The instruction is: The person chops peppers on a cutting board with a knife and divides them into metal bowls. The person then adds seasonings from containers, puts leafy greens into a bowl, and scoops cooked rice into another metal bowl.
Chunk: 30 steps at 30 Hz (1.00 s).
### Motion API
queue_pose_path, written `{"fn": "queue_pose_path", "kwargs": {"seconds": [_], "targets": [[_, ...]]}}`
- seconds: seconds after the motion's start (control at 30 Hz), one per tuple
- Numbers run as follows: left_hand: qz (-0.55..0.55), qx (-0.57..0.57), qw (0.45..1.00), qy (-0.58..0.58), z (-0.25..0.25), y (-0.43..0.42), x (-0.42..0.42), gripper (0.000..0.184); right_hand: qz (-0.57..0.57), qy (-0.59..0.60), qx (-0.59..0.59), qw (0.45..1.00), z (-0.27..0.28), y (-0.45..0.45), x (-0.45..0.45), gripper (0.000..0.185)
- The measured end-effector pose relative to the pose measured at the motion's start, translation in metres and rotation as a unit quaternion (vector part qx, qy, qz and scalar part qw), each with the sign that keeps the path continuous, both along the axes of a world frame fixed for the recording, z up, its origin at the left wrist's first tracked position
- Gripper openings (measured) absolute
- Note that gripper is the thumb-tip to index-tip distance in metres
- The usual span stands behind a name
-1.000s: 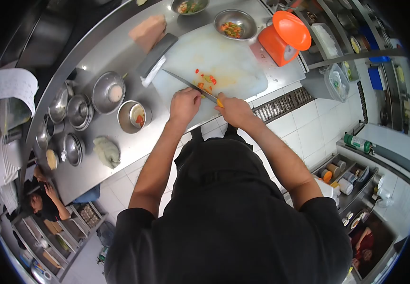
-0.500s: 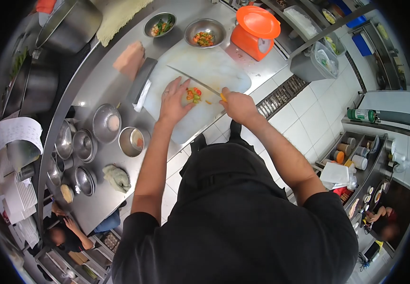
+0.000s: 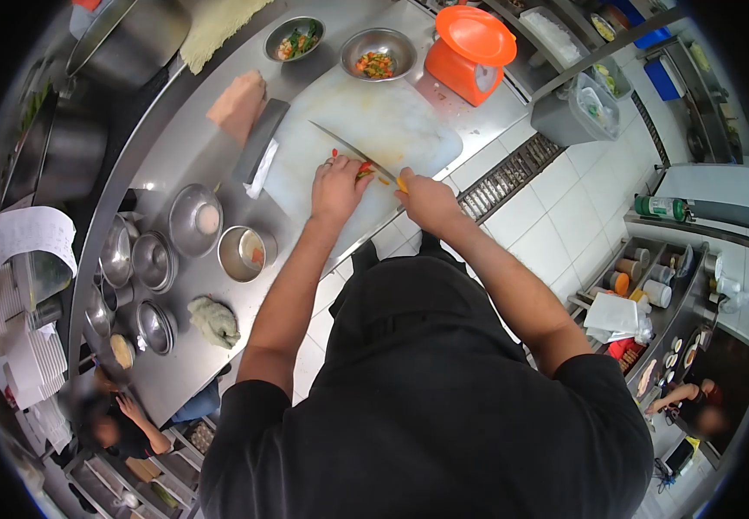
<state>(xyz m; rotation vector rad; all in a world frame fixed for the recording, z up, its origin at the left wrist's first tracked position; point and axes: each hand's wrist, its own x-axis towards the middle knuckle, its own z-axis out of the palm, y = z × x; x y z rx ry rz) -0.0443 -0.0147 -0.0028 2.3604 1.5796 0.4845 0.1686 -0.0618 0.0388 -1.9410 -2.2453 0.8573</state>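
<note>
Along the steel counter [image 3: 175, 381], standing at a white cutting board [image 3: 417, 130] near an orange scale [image 3: 465, 78]. Gripping a long knife [image 3: 348, 147] by its yellow handle [image 3: 403, 184], clasped in the right hand [image 3: 430, 203]. Resting the left hand [image 3: 337, 189], bent at the fingers, against small red pieces [image 3: 366, 168] on the board just beside the knife, too covered to tell whether pinched

Left hand [image 3: 337, 192] curled palm-down, right hand [image 3: 432, 204] clenched firmly near it, both forearms [image 3: 295, 290] stretched forward and angled inward!
</note>
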Motion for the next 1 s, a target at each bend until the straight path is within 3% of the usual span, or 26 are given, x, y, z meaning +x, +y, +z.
{"fn": "queue_pose_path", "kwargs": {"seconds": [0.13,0.33,0.43,0.83,1.0], "targets": [[0.073,-0.024,0.997,0.002,0.007,-0.010,0.008,0.032,0.007,-0.027,0.008,1.000,0.014,0.009,-0.006,0.030],[0.040,0.025,0.996,-0.078,0.006,-0.011,0.007,0.029,0.036,-0.052,-0.027,0.998,0.030,0.007,-0.011,0.029],[0.032,-0.019,0.997,-0.072,0.002,-0.005,0.004,0.022,0.049,-0.074,-0.046,0.995,0.033,0.003,-0.017,0.028],[0.030,-0.005,0.999,-0.042,-0.011,-0.003,0.005,0.011,0.029,-0.019,-0.023,0.999,-0.003,0.012,-0.036,0.026],[0.072,-0.037,0.992,-0.100,-0.005,-0.008,0.002,0.015,0.049,-0.013,-0.013,0.999,0.017,0.028,-0.031,0.028]]}}
